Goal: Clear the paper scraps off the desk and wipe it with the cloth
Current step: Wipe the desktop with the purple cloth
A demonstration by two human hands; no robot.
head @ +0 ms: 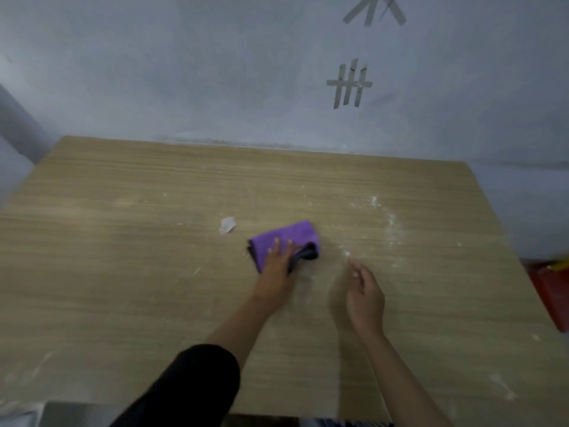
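Head view: a wood-grain table (123,272) stands with its far edge against a pale wall (184,72). A folded purple cloth (284,237) lies about the middle of the table, and a dark grey layer shows along its side nearest the right edge. The left hand (278,261) lies flat on the near part of the cloth. Its fingers (276,245) are straight and press down on the fabric, so its grip is released, not clenched round the cloth. A black sleeve (191,386) covers the upper part of that arm near the table's near edge.

The right hand (365,295) is held just above the table, beside the cloth on the side toward the right edge and apart from it. It is somewhat blurred. Its fingers point toward the far edge, look loosely relaxed, and grasp nothing.

One white paper scrap (227,225) rests on the table close to the cloth, on the side toward the far-left corner, and does not touch it. White crumbs and dust (391,224) are scattered toward the right edge, with fainter smears near the near corners.

Grey tape strips (349,84) are stuck on the wall. A red object (551,295) sits beyond the table's right edge, too cut off to identify.
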